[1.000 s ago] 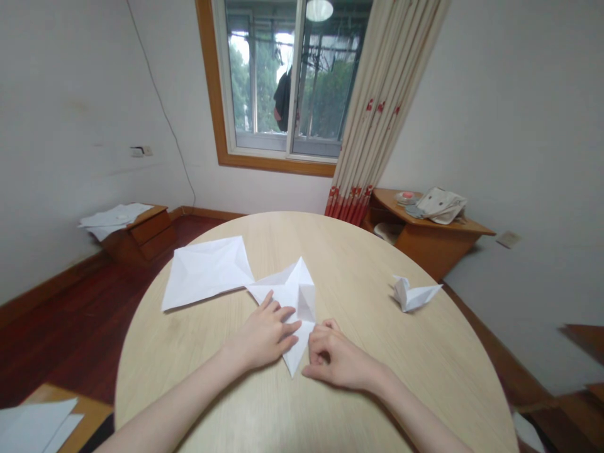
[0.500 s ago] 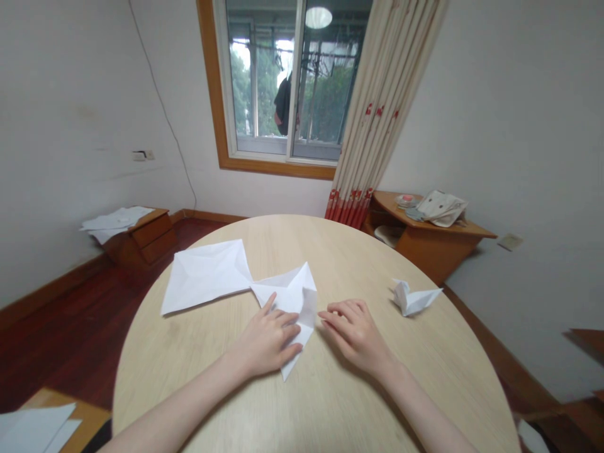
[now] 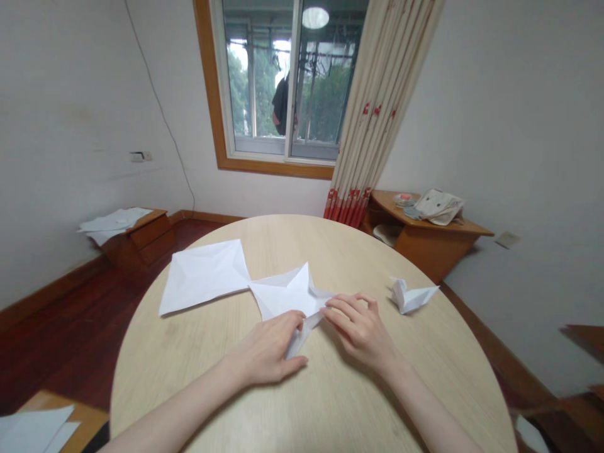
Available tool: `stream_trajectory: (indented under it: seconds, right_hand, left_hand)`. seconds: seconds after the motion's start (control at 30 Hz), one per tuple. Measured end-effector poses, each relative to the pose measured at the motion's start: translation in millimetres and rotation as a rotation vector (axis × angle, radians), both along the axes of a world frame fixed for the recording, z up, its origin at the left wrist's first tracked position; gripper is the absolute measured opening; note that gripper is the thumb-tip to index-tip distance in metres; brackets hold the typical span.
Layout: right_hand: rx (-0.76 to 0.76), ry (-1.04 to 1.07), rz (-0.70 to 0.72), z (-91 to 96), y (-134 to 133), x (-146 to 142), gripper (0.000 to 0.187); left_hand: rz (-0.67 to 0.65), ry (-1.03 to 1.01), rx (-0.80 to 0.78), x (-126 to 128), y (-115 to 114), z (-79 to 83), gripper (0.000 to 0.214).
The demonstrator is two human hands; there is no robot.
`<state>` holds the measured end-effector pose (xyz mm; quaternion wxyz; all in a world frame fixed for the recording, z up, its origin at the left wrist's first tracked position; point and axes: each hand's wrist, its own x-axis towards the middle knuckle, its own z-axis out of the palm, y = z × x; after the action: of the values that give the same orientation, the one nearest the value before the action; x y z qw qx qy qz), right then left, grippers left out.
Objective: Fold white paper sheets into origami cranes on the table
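Note:
On the round table, a partly folded sheet of white paper (image 3: 290, 296) lies spread with pointed corners. My right hand (image 3: 356, 324) pinches its right-hand corner between thumb and fingers. At the near edge, my left hand (image 3: 271, 349) bears on the paper, its fingers curled over the near flap and its thumb held apart below. The left palm and fingers hide part of that flap. To the right stands a folded paper bird (image 3: 413, 297), apart from both hands.
A creased white paper square (image 3: 205, 277) lies at the left of the table (image 3: 264, 415), its corner meeting the folded paper. Behind stand a corner cabinet (image 3: 425, 242) with a cloth bag (image 3: 440, 206) and a drawer unit (image 3: 148, 236) bearing papers. More sheets (image 3: 35, 428) sit at lower left.
My right hand has moved slightly right and now grips the paper's right corner, which has opened outward. My left fingers have curled in, and the left thumb has spread.

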<state>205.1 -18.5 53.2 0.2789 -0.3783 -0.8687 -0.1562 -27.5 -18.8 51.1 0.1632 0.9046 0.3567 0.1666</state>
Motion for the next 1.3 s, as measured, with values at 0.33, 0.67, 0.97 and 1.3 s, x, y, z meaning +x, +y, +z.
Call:
stream_trajectory:
  seconds: [0.33, 0.67, 0.97, 1.3]
  right_hand:
    - [-0.122, -0.091, -0.104, -3.9, 7, 4, 0.023]
    - [-0.274, -0.054, -0.165, -13.4, 10, 3, 0.018]
    - [-0.423, 0.032, -0.199, -24.2, 9, -12, 0.020]
    - [-0.486, 0.075, -0.214, -32.6, 2, -27, 0.022]
  left_hand:
    - [-0.042, 0.022, 0.017, 0, 0, 0.0, 0.057]
    - [-0.080, -0.015, 0.163, -3, 0, 3.1, 0.045]
    - [0.059, -0.154, 0.498, -4, 6, -2.1, 0.039]
    - [0.261, -0.343, 0.470, -6, 20, -15.4, 0.051]
